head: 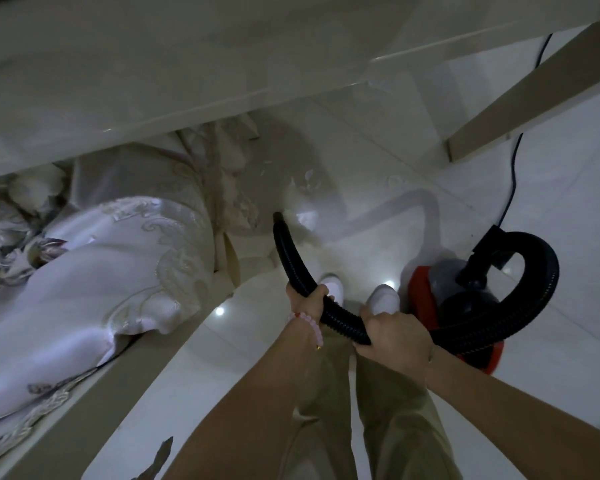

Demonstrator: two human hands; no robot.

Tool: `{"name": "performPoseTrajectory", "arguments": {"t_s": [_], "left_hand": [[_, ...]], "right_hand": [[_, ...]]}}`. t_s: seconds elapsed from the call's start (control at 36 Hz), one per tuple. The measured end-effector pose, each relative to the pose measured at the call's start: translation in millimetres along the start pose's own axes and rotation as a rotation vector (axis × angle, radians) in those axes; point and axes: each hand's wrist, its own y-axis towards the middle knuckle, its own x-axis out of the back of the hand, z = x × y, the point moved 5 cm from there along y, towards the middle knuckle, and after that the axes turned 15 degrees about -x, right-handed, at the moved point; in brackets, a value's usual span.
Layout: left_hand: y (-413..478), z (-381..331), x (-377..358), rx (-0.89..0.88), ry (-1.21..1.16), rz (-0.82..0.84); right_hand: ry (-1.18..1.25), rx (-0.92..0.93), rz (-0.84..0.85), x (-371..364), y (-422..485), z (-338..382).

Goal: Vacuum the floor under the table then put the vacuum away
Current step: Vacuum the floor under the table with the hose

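A black ribbed vacuum hose (pixel 342 327) curves from a red and grey canister vacuum (pixel 444 285) on the floor at my right, loops up and left, and ends in a nozzle tip (pixel 278 218) pointing at the glossy white floor (pixel 378 216) under the table (pixel 153 64). My left hand (pixel 307 301), with a pink bead bracelet, grips the hose near the nozzle end. My right hand (pixel 394 336) grips the hose farther back. Small white scraps (pixel 307 176) lie on the floor beyond the nozzle.
A cushioned seat with embroidered white fabric (pixel 101 271) fills the left side. A beige table leg (pixel 534 95) slants at upper right. A dark power cord (pixel 513 168) runs along the floor to the vacuum. My white shoes (pixel 383 299) stand beside the canister.
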Motion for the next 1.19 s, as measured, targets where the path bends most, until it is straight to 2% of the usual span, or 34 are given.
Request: {"name": "performPoseTrajectory", "arguments": {"t_s": [0.14,0.39,0.58,0.78,0.92,1.03,1.14,1.19], "left_hand": [[-4.7,0.9,-1.2,-0.006,0.045,0.03],[-2.2,1.9,-11.9,0.049,0.043,0.041],[2.2,1.2,-17.4,0.043,0.098,0.124],[0.9,-4.0,-29.7,0.038,0.131,0.156],[2.9,-8.6,-33.4,0.037,0.19,0.171],[5.2,-11.7,-34.5,0.033,0.24,0.163],[2.9,-17.3,-42.7,0.034,0.29,0.263],[3.6,-17.4,-47.0,0.039,0.313,0.301]], "right_hand": [[-0.027,0.029,0.083,-5.8,-3.8,-1.3],[0.023,0.009,-0.041,5.6,-6.2,-7.8],[0.016,0.001,-0.067,11.4,-7.7,-8.5],[0.061,-0.048,0.001,5.2,-9.8,-15.8],[0.022,-0.037,-0.069,16.0,-6.4,-15.6],[0.151,-0.042,-0.041,21.0,-4.8,-17.2],[0.214,-0.059,0.18,15.1,-4.0,-20.9],[0.216,-0.076,0.193,16.2,-4.8,-25.4]]}}
